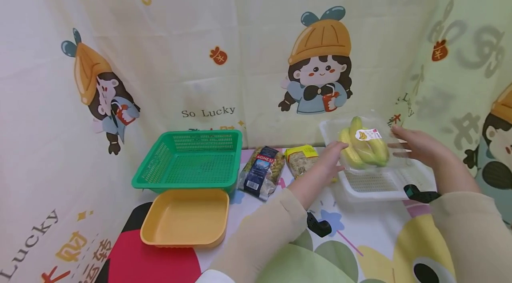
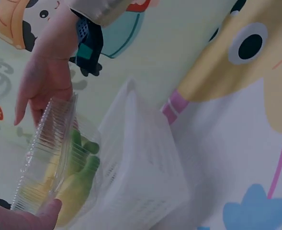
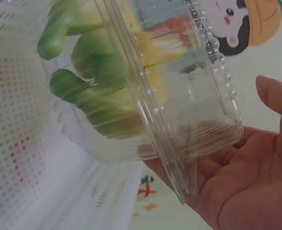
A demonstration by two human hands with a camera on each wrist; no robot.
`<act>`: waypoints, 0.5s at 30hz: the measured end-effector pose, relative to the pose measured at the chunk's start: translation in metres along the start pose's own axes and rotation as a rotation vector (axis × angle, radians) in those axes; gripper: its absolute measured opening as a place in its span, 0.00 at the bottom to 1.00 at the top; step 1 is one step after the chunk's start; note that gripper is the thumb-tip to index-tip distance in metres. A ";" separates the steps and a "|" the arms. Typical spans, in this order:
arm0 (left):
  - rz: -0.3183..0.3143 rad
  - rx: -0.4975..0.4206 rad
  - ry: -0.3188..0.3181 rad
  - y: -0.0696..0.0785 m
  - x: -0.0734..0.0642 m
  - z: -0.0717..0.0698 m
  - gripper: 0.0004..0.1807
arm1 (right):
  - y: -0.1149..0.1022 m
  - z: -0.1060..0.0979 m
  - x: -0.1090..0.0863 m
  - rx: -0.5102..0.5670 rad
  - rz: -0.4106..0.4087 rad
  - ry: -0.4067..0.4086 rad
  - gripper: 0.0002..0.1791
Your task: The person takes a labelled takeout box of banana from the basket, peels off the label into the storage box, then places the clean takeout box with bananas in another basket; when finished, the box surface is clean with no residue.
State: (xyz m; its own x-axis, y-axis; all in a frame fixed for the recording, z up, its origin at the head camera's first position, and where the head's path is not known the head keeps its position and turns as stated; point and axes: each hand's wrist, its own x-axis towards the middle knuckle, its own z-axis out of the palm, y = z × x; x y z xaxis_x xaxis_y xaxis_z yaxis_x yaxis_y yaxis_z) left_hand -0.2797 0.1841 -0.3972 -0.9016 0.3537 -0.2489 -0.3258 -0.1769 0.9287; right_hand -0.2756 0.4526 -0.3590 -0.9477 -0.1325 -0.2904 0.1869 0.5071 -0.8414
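A clear plastic box of bananas [image 1: 364,147] hangs tilted over the white perforated basket [image 1: 374,194], with a white label on its lid. My left hand [image 1: 326,163] grips the box's left edge; in the left wrist view its thumb [image 2: 47,211] lies against the plastic, its other fingers largely hidden. At the opposite side, my right hand [image 1: 422,147] touches the box with extended fingers. The right wrist view shows the right palm [image 3: 246,177] turned up, fingers partly behind the box and thumb standing apart from it. Green stem ends of the bananas [image 3: 102,81] show through the plastic.
Left of the hands lie a dark-labelled pasta bag [image 1: 262,172] and a yellow-topped bag [image 1: 300,161], partly behind my left forearm. Farther left stand a green perforated basket [image 1: 188,185] and a yellow tray [image 1: 184,238]. A printed curtain [image 1: 256,52] hangs behind the table.
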 end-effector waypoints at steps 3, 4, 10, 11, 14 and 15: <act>0.000 0.088 0.016 0.005 -0.005 -0.012 0.33 | -0.010 0.009 -0.001 0.017 -0.017 0.005 0.49; 0.002 0.128 0.028 0.007 -0.006 -0.017 0.34 | -0.013 0.012 -0.001 0.023 -0.020 0.008 0.49; 0.050 0.271 0.054 0.013 -0.015 -0.040 0.34 | -0.025 0.035 0.000 0.004 -0.003 0.046 0.48; 0.056 0.282 0.054 0.013 -0.017 -0.044 0.33 | -0.026 0.039 0.000 0.004 -0.001 0.053 0.48; 0.056 0.308 0.051 0.015 -0.022 -0.055 0.32 | -0.032 0.053 0.000 0.028 -0.010 0.075 0.47; 0.055 0.323 0.052 0.015 -0.024 -0.059 0.31 | -0.034 0.058 -0.001 0.033 -0.016 0.082 0.47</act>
State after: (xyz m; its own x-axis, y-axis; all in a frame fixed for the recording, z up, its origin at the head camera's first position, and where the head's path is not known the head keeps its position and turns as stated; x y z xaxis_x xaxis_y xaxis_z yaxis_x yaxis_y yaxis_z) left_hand -0.2796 0.1187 -0.3936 -0.9313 0.3032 -0.2019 -0.1767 0.1087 0.9782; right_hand -0.2664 0.3861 -0.3566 -0.9685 -0.0695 -0.2393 0.1785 0.4766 -0.8608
